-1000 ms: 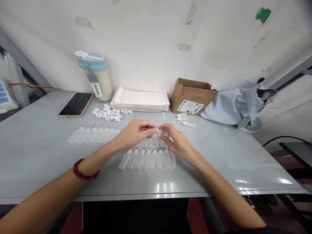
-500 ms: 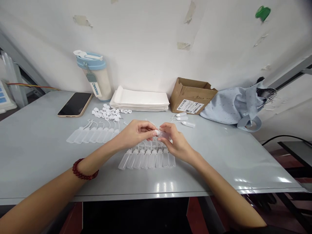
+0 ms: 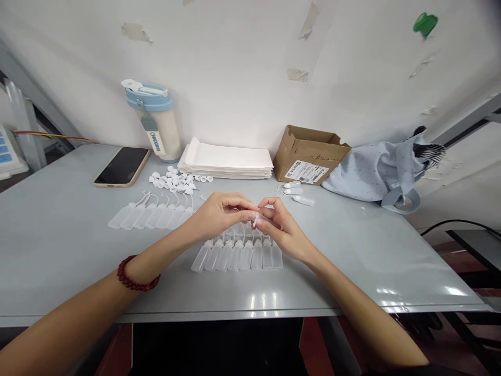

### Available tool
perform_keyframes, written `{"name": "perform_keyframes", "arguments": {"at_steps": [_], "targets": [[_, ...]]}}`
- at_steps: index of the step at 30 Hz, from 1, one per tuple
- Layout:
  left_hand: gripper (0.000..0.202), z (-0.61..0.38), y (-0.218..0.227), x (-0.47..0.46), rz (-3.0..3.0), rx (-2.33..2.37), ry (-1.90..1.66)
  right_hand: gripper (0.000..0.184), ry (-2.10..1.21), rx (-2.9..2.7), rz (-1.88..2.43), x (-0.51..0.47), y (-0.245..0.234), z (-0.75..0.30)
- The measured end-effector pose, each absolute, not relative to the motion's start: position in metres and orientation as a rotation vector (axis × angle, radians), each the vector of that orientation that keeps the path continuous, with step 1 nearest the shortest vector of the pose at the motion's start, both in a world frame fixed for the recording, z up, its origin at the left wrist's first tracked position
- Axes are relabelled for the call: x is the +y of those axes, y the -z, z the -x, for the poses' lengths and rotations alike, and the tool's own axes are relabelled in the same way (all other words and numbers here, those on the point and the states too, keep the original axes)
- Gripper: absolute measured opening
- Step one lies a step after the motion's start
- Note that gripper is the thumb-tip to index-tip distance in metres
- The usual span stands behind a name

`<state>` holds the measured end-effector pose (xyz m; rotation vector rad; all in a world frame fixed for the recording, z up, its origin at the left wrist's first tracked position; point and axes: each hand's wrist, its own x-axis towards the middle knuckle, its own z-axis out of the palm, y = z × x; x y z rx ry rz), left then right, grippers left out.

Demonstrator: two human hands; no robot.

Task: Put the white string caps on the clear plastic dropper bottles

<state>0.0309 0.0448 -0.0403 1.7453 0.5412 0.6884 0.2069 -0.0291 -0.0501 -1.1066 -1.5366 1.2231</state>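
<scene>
White nozzle [image 3: 255, 220], long axis toward one o'clock, is pinched between left hand [image 3: 223, 214] and right hand [image 3: 282, 226]. Bottles [image 3: 235, 256] lie at six o'clock.

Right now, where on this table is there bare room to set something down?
Bare grey tabletop lies left of the upper row of squeeze bottles and right of the right hand, below the cardboard box. Crowded at centre, around the left hand and the lower row of squeeze bottles, and at the white caps.
</scene>
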Motion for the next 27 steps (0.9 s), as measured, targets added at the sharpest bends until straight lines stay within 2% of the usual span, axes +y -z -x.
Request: {"name": "perform_keyframes", "arguments": {"at_steps": [5, 10, 19, 24, 27], "targets": [[0.031, -0.034, 0.042, 0.04, -1.571, 0.609, -0.739, 0.024, -1.166, -1.496, 1.156, -0.029, 0.049, -0.206], [0.034, -0.036, 0.042, 0.035, -1.528, 0.617, -0.739, 0.021, -1.111, -1.514, 1.201, -0.028, 0.053, -0.207], [0.03, -0.035, 0.04, 0.035, -1.565, 0.71, -0.605, 0.018, -0.863, -1.646, 1.277, -0.032, 0.053, -0.204], [0.013, -0.037, 0.042, 0.03, -1.761, 0.592, -0.752, 0.019, -0.727, -1.637, 1.334, -0.031, 0.057, -0.203], [0.01, -0.039, 0.044, 0.029, -1.774, 0.577, -0.777, 0.019, -0.681, -1.621, 1.331, -0.031, 0.059, -0.201]]}}
